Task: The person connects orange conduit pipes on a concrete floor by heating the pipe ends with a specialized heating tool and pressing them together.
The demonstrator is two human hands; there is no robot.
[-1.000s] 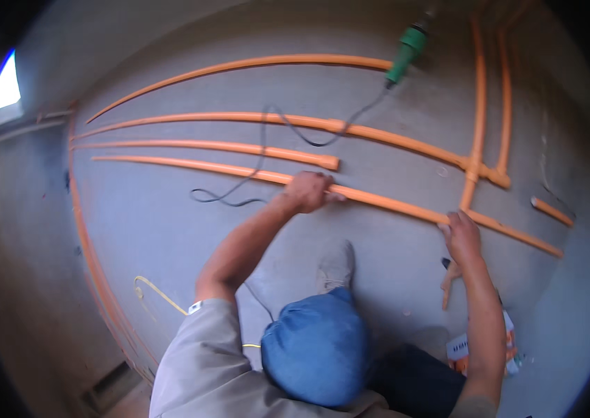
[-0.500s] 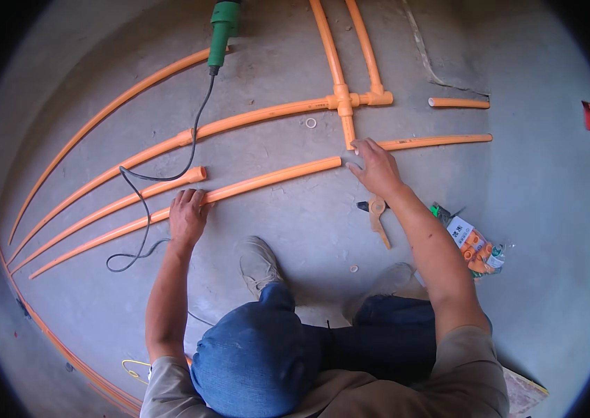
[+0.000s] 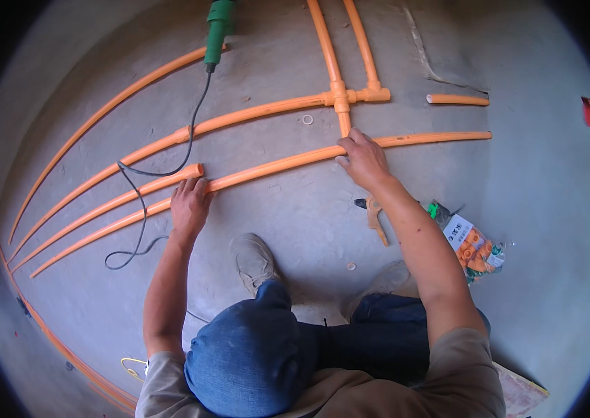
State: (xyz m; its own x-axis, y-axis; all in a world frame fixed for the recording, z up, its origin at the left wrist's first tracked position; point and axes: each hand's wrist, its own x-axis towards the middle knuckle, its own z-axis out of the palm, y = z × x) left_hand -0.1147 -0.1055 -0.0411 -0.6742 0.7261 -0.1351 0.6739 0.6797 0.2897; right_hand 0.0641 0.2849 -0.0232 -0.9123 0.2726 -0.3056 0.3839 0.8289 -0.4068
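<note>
I judge the orange pipe light and stiff, best held wide: right hand pinching it, left hand across, clasp unclear.

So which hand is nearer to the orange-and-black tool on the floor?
Right. The right hand is just above the tool in the picture, at the orange pipe; the left hand is well off to the tool's left.

Green tool cut off by the upper edge, long orange pipe partly hidden under right hand
</note>
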